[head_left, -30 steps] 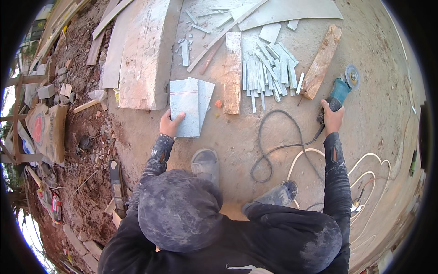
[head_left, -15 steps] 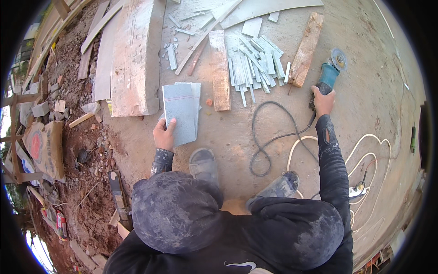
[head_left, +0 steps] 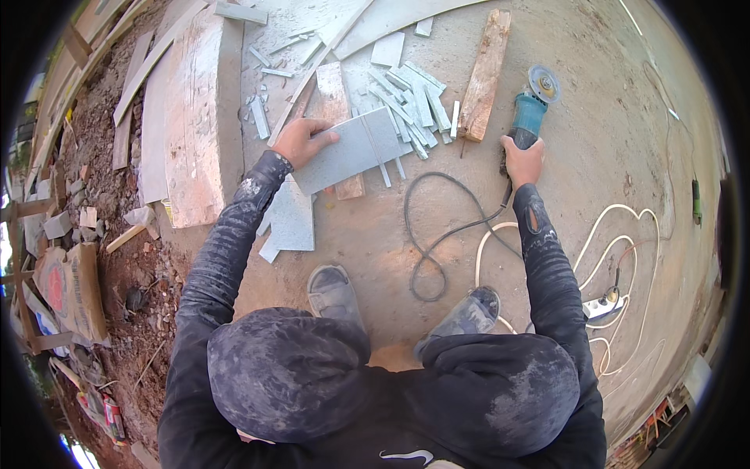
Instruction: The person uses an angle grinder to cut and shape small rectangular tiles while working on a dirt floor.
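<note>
My left hand (head_left: 305, 142) grips one end of a grey stone tile (head_left: 351, 153), thumb on its upper face. That tile is held out to the right, over a wooden block (head_left: 341, 98) and the near end of a heap of cut strips (head_left: 414, 98). More grey tiles (head_left: 291, 219) lie on the ground below my left wrist. Out to the right, my right hand (head_left: 523, 160) is wrapped round the body of a teal and black angle grinder (head_left: 531, 109), its disc (head_left: 544, 83) pointing away from me. Whether the disc spins cannot be made out.
A second wooden block (head_left: 486, 74) stands right of the strips. The grinder's black cord (head_left: 426, 250) loops on the concrete before my feet. A white power strip (head_left: 603, 307) and pale cable lie at right. Left are a large concrete slab (head_left: 205, 117), rubble and a paper sack (head_left: 74, 289).
My left hand has lifted the top tile off the stack, moved it away from me and turned it crosswise over the wooden block. The grinder stays in my right hand; the view has shifted slightly.
</note>
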The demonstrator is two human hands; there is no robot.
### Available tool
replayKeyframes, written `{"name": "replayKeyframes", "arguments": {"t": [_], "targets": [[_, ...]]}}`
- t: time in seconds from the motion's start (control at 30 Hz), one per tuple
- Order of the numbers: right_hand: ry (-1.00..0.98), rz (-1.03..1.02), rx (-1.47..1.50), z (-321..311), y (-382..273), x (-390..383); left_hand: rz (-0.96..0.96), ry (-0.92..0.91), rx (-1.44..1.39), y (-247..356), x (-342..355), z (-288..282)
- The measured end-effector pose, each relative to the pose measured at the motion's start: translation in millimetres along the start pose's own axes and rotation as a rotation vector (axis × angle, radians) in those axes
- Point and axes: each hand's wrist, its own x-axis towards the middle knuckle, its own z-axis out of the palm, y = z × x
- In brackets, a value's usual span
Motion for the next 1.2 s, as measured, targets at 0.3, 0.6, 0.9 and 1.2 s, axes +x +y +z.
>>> {"name": "replayKeyframes", "arguments": {"t": [0.3, 0.6, 0.9, 1.2], "targets": [[0.042, 0.026, 0.005, 3.1, -0.9, -4.0, 0.043, 0.192, 0.38, 16.8, 7.7, 7.1], [0.065, -0.009, 0.052, 2.8, -7.1, -6.9, 0.152, 0.159, 0.498, 4.6, -32.6, 28.0], [0.028, -0.02, 0.045, 3.9, -6.6, -1.6, 0.16, 0.172, 0.444, -4.8, 1.4, 14.2], [-0.288, 0.099, 0.313, -24.1, 6.7, 23.2, 0.198, 0.356, 0.521, 11.5, -11.0, 26.7]]}}
